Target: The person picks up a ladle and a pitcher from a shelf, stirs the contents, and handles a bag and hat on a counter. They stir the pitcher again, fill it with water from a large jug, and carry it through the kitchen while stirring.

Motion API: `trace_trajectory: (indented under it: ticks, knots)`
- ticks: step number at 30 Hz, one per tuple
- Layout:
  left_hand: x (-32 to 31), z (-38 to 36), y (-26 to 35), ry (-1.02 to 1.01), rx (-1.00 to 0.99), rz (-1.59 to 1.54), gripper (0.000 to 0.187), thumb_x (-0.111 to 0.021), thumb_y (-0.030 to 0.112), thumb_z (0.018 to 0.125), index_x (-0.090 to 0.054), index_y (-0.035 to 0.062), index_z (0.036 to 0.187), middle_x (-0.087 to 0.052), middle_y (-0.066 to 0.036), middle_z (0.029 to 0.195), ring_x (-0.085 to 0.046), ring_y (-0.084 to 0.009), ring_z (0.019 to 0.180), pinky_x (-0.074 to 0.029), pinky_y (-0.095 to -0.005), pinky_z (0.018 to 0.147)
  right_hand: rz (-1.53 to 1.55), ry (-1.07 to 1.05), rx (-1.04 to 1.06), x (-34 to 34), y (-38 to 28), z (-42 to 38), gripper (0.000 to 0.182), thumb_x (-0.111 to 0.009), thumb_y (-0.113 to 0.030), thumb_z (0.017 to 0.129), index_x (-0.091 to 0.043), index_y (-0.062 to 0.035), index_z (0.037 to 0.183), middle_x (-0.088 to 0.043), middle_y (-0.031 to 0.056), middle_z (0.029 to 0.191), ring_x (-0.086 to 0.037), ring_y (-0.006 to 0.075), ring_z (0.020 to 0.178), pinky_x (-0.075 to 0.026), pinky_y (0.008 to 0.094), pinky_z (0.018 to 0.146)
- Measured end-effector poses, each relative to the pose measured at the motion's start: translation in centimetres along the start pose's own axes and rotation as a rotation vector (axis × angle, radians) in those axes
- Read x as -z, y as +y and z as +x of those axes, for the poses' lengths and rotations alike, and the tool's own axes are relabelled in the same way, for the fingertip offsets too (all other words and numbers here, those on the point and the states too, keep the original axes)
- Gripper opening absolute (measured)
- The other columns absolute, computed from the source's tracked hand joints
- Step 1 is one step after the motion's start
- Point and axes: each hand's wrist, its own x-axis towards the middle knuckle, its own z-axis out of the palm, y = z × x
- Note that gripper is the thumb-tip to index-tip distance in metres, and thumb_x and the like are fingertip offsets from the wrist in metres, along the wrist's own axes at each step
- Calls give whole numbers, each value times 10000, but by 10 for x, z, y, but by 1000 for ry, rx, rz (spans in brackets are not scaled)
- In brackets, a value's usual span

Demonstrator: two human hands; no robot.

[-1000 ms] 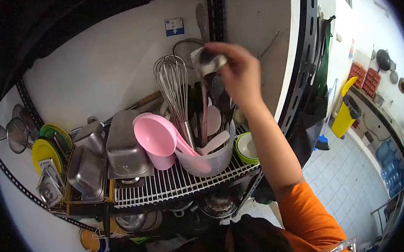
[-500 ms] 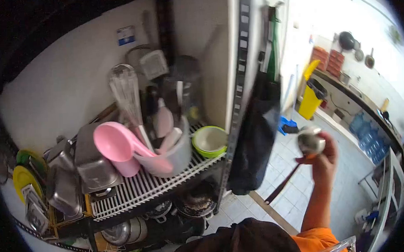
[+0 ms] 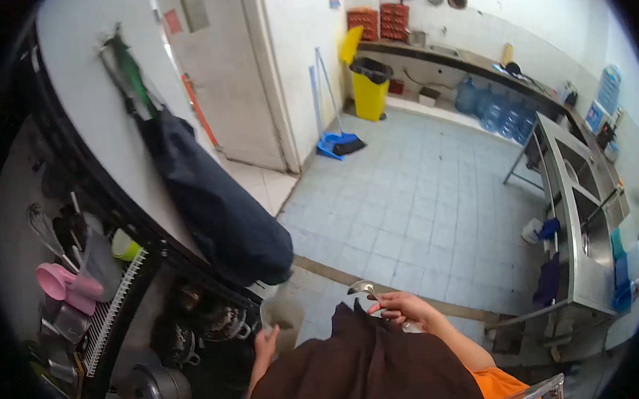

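Observation:
My right hand point(image 3: 405, 309) is closed on a metal ladle point(image 3: 364, 287) in front of my body; its shiny bowl shows beyond my fingers, and most of the handle is hidden. Lower to the left, my left hand point(image 3: 264, 345) grips the side of a translucent plastic container point(image 3: 286, 318). What is inside the container is too blurred to tell. A brown garment point(image 3: 357, 367) over my front fills the bottom of the view between both hands.
At left, a rack holds a pink scoop point(image 3: 53, 280), a whisk point(image 3: 43, 225), a green-rimmed bowl point(image 3: 125, 244) and pots point(image 3: 159, 388). A dark apron point(image 3: 211, 198) hangs beside it. Ahead are a tiled floor point(image 3: 406, 195), yellow bin point(image 3: 372, 92) and steel sink unit point(image 3: 573, 208).
My view has swung right, away from the rack toward the room. My right hand has lowered the ladle toward my body. My left hand and the translucent container have come into view.

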Motion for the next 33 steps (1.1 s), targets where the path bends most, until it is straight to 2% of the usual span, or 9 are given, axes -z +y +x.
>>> trace_trajectory:
  ticks: [4,8,10,13,16,17,22,30,33]
  knots:
    - [-78,3,113,-74,-289,227,423,-656,381,766,-546,-1,623,-509,-75,559,-441,-125,551,-388,-317,540,-848,214,314,25,-27,-32,548,-436,-76,827,-321,-145,1359,-536,30,734,-449,90,575,-410,240,532]
    - [-157,30,165,-232,-485,177,422,-614,353,802,-538,-26,632,-458,-107,534,-392,-108,550,-356,-313,511,-1187,229,352,31,-64,-43,492,-459,-82,781,-442,-96,1272,-585,117,756,-548,215,705,-437,296,679]
    - [-197,24,197,-310,-501,154,399,-604,333,811,-559,-31,654,-477,-110,539,-413,-103,550,-364,-308,514,-1957,417,480,46,-75,-44,331,-507,-78,758,-600,-55,1075,-600,119,820,-563,207,814,-461,334,629]
    - [-256,24,222,-410,-692,-25,310,-572,230,824,-606,-55,708,-536,-109,541,-496,-106,537,-390,-279,518,-2253,519,393,46,-110,-62,111,-578,-112,709,-660,-76,775,-617,92,805,-592,217,803,-457,359,609]
    - [-305,21,239,-466,-752,-73,363,-547,216,838,-484,-22,571,-365,34,480,-321,-57,498,-247,-269,447,-2330,623,149,49,-140,-65,46,-613,-137,691,-652,-114,685,-620,39,747,-603,192,717,-435,337,564]
    - [-317,25,241,-504,-722,-33,310,-559,193,819,-566,-54,631,-454,-89,469,-414,-94,471,-336,-290,457,-2316,640,120,57,-147,-62,46,-613,-137,691,-652,-114,685,-620,39,747,-603,192,717,-435,337,564]
    - [-383,51,260,-670,-628,-127,346,-555,200,818,-502,-44,579,-355,-46,461,-331,-92,464,-277,-287,432,-2500,585,-450,91,-196,-61,79,-635,-160,682,-672,-129,745,-640,16,746,-624,173,711,-430,323,543]
    - [-473,96,333,-777,-690,-226,352,-552,196,811,-479,-41,561,-365,-88,446,-333,-116,425,-273,-299,417,-2181,552,-538,146,-277,-76,164,-657,-137,654,-665,-107,815,-621,38,810,-614,214,761,-454,309,577]
    - [-511,116,350,-760,-808,-225,328,-555,170,796,-478,-32,550,-389,-118,450,-351,-164,401,-282,-306,415,-2288,795,-199,183,-285,-75,250,-629,-148,694,-648,-92,937,-550,55,837,-541,205,794,-425,282,584]
